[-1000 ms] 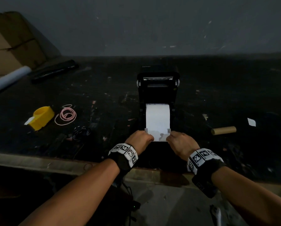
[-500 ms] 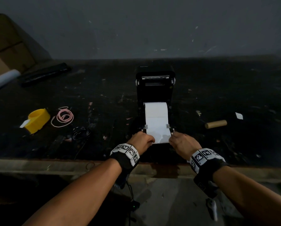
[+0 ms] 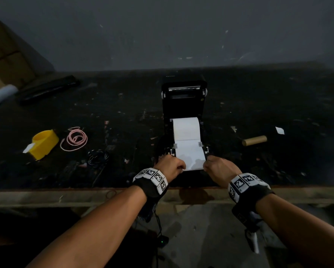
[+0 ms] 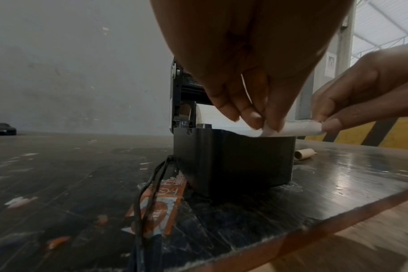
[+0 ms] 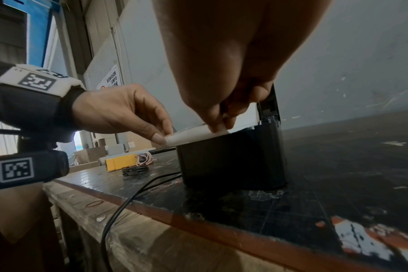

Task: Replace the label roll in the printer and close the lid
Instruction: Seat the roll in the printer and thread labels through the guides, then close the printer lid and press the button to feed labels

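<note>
A black label printer (image 3: 183, 105) stands near the table's front edge with its lid (image 3: 184, 89) raised upright behind. A white label roll (image 3: 186, 127) sits inside, and its paper strip (image 3: 190, 155) is drawn forward between the side guides and over the front of the body. My left hand (image 3: 171, 167) pinches the strip's near left corner (image 4: 267, 131). My right hand (image 3: 218, 168) pinches the near right corner (image 5: 218, 131). Both hands hover just above the printer's front wall (image 4: 233, 162).
An empty cardboard core (image 3: 255, 140) lies right of the printer. A yellow tape holder (image 3: 44, 143), pink rubber bands (image 3: 75, 139) and a coiled black cord (image 3: 97, 157) lie to the left. A cable (image 5: 133, 195) hangs off the table's front edge (image 3: 84, 192). A wall stands behind.
The paper strip has been drawn farther toward me, past the guides and over the printer's front. Both hands keep their pinch on its corners.
</note>
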A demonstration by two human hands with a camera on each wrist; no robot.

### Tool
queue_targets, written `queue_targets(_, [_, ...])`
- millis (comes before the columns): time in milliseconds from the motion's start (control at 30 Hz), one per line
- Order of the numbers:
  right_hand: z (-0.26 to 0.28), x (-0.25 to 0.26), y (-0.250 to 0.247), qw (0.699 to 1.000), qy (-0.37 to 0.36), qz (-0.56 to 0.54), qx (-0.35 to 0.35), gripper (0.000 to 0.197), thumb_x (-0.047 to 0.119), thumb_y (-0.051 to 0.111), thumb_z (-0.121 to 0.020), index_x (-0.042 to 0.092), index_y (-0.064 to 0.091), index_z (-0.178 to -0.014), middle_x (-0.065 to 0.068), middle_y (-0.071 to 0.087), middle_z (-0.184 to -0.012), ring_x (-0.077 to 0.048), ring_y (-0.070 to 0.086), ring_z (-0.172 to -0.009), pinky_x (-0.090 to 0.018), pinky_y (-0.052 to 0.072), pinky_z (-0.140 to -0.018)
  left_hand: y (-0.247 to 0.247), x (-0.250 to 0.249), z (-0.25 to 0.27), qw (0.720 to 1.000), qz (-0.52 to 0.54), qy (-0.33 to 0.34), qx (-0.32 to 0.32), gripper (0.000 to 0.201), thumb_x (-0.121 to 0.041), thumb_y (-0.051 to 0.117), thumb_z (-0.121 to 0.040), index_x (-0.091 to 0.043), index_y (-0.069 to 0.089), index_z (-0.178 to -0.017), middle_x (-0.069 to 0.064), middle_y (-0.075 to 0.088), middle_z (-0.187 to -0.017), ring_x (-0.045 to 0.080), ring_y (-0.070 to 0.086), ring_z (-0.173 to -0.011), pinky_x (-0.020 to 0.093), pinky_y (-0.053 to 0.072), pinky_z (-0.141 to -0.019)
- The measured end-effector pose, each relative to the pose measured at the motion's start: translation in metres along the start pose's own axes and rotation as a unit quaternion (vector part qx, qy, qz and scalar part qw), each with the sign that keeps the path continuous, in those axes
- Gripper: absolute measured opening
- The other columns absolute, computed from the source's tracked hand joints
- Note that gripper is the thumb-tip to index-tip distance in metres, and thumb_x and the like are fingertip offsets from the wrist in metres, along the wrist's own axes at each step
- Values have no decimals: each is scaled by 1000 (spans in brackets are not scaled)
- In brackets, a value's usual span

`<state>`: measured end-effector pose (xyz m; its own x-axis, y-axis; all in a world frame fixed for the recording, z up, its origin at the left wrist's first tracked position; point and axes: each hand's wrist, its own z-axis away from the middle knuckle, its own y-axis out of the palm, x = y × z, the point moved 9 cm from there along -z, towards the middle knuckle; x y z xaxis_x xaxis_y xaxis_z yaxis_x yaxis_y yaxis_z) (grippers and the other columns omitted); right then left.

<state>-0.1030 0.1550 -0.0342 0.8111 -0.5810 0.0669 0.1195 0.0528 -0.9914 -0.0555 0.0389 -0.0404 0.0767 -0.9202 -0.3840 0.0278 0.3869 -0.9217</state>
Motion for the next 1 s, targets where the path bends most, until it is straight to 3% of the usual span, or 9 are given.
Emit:
queue_targets(200, [2, 1, 1, 1000, 21, -8, 17, 25, 19, 43, -92, 9, 62, -104, -9, 58, -112, -29, 61, -100, -40, 51, -85, 3, -3, 4, 1000, -12, 12, 20, 23, -16, 57, -88, -12, 70, -106, 9, 72, -107, 25, 65, -103, 35, 48, -97])
queue_targets(400, [2, 2, 3, 999, 32, -24, 30, 26, 20, 43, -91, 8, 63, -102, -10, 58, -112, -29, 60, -101, -42, 50, -88, 2, -8, 4, 999, -17, 29, 22, 25, -12, 56, -88, -9, 69, -109, 11, 71, -110, 25, 62, -107, 30, 45, -97])
queue_targets(567, [-1, -5, -3, 998, 22, -53, 17, 21, 26, 48, -87, 15, 65, -94, -6, 60, -108, -25, 60, -97, -37, 50, -85, -10, -5, -3, 998, 20, 26, 58, 31, -26, 69, -80, -10, 69, -107, 10, 73, -100, 21, 67, -92, 30, 52, -88])
queue_targets(633, [-8, -12, -15, 997, 6, -71, 10, 23, 33, 54, -85, 18, 65, -99, -3, 61, -107, -22, 60, -99, -32, 48, -86, -42, -3, -16, 998, 49, 20, 14, 34, -30, 70, -80, -9, 69, -108, 9, 73, -99, 19, 68, -90, 23, 51, -84])
queue_targets(733, [-30, -26, -56, 994, 8, -106, -20, 27, 40, 55, -86, 19, 65, -100, 2, 59, -97, -14, 58, -88, -26, 47, -81, -115, 7, -43, 988, 97, -8, -116, 37, -26, 69, -82, -10, 66, -114, 9, 72, -104, 17, 67, -92, 17, 45, -82])
queue_targets(833, [-65, -52, -118, 982, 37, -145, -112, 25, 35, 56, -87, 16, 68, -96, -2, 66, -91, -16, 61, -82, -22, 44, -74, -185, 20, -68, 959, 127, -34, -252, 41, -23, 70, -81, -9, 62, -119, 10, 70, -109, 22, 66, -96, 21, 45, -85])
queue_targets(900, [-92, -76, -152, 968, 69, -175, -166, 23, 32, 58, -85, 15, 67, -99, -3, 66, -89, -16, 61, -83, -18, 38, -70, -215, 29, -86, 946, 126, -55, -295, 46, -24, 69, -82, -8, 58, -124, 12, 67, -116, 25, 64, -102, 25, 45, -91])
queue_targets(1000, [-137, -108, -187, 953, 90, -188, -221, 29, 33, 59, -85, 15, 62, -107, -10, 65, -100, -25, 62, -93, -26, 43, -76, -240, 46, -118, 944, 96, -95, -302, 54, -27, 67, -83, -6, 51, -131, 16, 61, -127, 28, 59, -115, 28, 41, -99])
